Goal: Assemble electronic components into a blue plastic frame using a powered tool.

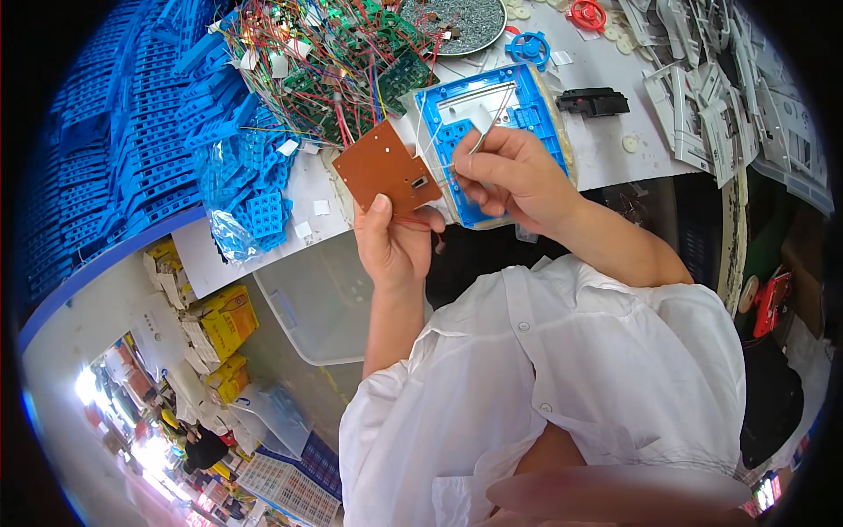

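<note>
My left hand (392,241) grips a brown circuit board (373,167) by its lower edge, thumb on the face. The board is tilted above the table's front edge and has a small slot near its right corner. A red wire hangs by my left fingers. In my right hand (518,176), the fingers are pinched round thin silver tweezers (477,145), just right of the board. Beneath that hand lies a blue plastic casing (549,132), open side up, with metal strips and blue keypad parts inside. My right fingers hide part of it.
Circuit boards with tangled wires (325,70) are heaped behind the brown board. Stacked blue parts (132,132) fill the left side. A black part (594,102), blue ring (529,50), round tray (470,22) and grey plastic parts (694,114) lie right and back. A clear bin (320,303) stands below.
</note>
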Demonstrator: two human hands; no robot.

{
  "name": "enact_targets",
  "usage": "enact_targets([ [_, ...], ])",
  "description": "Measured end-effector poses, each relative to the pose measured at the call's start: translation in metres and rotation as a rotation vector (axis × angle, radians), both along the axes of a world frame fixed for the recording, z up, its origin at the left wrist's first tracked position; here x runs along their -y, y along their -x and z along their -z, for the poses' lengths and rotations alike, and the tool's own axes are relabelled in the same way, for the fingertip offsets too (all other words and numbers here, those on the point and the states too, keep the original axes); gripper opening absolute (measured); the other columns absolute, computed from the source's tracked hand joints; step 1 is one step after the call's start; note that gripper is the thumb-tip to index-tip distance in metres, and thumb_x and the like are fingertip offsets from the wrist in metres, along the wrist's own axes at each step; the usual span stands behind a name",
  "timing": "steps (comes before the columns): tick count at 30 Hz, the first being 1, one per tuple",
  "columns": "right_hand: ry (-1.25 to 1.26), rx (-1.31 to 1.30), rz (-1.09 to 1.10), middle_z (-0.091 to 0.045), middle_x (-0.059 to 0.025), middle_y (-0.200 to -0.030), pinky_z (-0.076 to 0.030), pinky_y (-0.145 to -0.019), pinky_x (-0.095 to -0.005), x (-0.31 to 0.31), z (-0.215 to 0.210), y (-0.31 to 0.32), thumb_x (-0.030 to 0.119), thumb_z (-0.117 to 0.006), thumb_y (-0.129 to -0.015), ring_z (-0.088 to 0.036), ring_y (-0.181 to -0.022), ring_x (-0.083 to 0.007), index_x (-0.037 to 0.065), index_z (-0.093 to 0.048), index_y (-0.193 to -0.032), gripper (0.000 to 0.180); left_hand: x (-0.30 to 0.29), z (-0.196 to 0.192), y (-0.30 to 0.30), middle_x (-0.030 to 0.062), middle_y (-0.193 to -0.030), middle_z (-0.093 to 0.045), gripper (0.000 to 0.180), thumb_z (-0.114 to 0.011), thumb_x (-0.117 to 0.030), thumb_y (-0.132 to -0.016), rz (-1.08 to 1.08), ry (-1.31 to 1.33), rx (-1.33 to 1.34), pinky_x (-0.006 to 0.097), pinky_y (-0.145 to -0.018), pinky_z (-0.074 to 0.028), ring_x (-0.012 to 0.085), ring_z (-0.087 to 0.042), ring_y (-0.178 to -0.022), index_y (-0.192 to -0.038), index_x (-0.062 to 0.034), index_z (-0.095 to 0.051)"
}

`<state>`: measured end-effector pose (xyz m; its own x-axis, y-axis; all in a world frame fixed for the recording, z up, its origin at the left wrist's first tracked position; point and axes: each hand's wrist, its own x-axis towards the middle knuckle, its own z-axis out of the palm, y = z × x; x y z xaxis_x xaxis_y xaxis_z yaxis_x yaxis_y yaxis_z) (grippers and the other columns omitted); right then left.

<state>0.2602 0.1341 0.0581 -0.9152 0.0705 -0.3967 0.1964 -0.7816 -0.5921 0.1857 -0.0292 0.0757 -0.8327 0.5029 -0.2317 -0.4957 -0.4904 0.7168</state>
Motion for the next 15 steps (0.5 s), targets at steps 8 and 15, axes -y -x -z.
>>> enact_targets([
  [8, 0.16, 0.095, -0.081, -0.064, -0.0064, -0.08, -0.041, -0.044, -0.0189, 0.008, -0.013, -0.01, 0.016, -0.066, -0.095, -0.056, -0.056, -0.008, 0.001, -0.064, -0.096, 0.014, 0.009, 0.017, 0.011, 0.0187, -0.115, -0.063, 0.047, -0.051, -0.034, -0.099, 0.117, -0.071, -0.189, 0.027, -0.048, -0.047, 0.0232, -0.063, -0.075, -0.133, -0.0023, -0.045],
  [15, -0.839, -0.507, -0.031, -0.067, -0.0078, -0.091, -0.046, -0.053, -0.0239, -0.012, -0.024, -0.029, 0.019, -0.071, -0.091, -0.06, -0.063, -0.0116, -0.001, -0.064, -0.116, 0.033, 0.011, 0.006, 0.008, 0.0201, -0.114, -0.062, 0.048, -0.052, -0.03, -0.099, -0.013, 0.12, -0.342, 0.033, -0.058, -0.052, 0.027, -0.064, -0.088, -0.136, -0.0014, -0.042],
])
